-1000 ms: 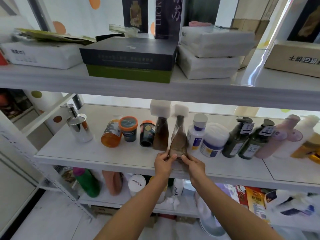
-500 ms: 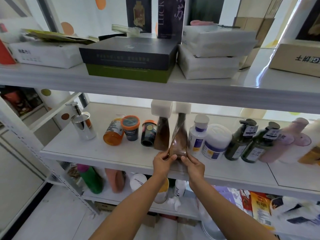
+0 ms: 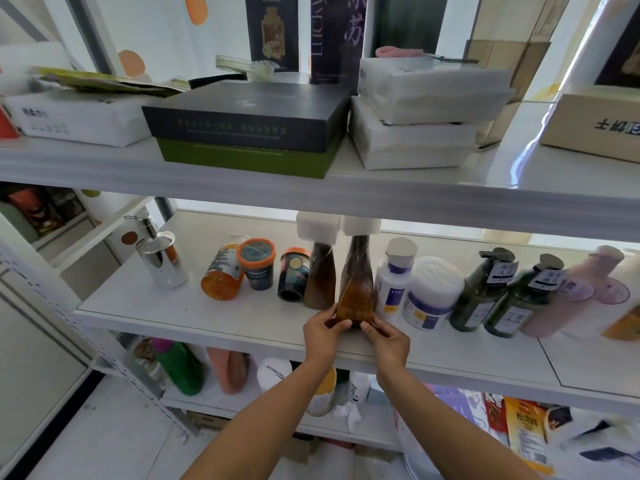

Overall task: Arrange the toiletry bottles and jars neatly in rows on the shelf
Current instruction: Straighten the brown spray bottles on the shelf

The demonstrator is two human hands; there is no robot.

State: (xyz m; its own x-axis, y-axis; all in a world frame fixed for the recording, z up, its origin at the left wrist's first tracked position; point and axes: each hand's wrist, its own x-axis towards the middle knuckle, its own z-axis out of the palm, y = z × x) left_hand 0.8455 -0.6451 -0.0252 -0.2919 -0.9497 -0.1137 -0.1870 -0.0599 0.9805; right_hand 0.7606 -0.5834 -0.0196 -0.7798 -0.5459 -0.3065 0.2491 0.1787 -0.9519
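On the shelf [image 3: 207,313], an upright amber bottle [image 3: 356,292] is pinched at its base by the left hand [image 3: 323,329] and the right hand [image 3: 386,339], just right of a matching brown bottle [image 3: 320,282], seemingly to be squared into that row.

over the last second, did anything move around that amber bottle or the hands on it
Nothing visibly changed. The left hand and right hand still pinch the base of the amber bottle, which stands in the same spot on the shelf, between the dark brown bottle and the white bottle. Only the camera view shifted slightly.
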